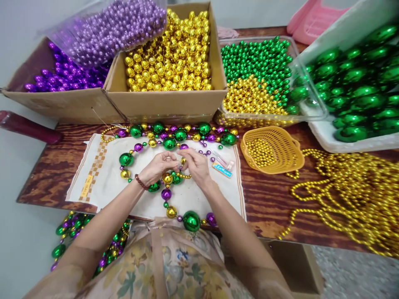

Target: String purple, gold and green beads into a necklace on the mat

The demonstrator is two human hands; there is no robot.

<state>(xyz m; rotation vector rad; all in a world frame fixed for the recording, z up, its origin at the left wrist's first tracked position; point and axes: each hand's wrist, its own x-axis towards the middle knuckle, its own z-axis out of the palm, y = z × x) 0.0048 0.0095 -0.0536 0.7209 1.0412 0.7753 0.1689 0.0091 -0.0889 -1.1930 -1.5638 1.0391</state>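
Note:
Both hands meet over a white cloth [106,166], their fingertips almost touching. My left hand [162,165], a brown bead bracelet at its wrist, is closed in a pinch on the bead garland [166,194]. My right hand [197,166] is pinched shut at the same garland, with small gold beads [186,176] hanging below its fingers. The thread between the fingertips is too fine to make out. Green, purple and gold balls of this garland loop over the cloth and down to its front edge. Loose purple beads [212,159] lie right of my right hand, beside a small blue-labelled packet [222,169].
At the back stand cardboard boxes of purple and gold balls [168,58], a clear tub [264,114] and a white foam box [349,143] of green balls. A yellow basket [282,143] and gold bead strings [352,191] lie right. A dark red bottle [29,128] is left.

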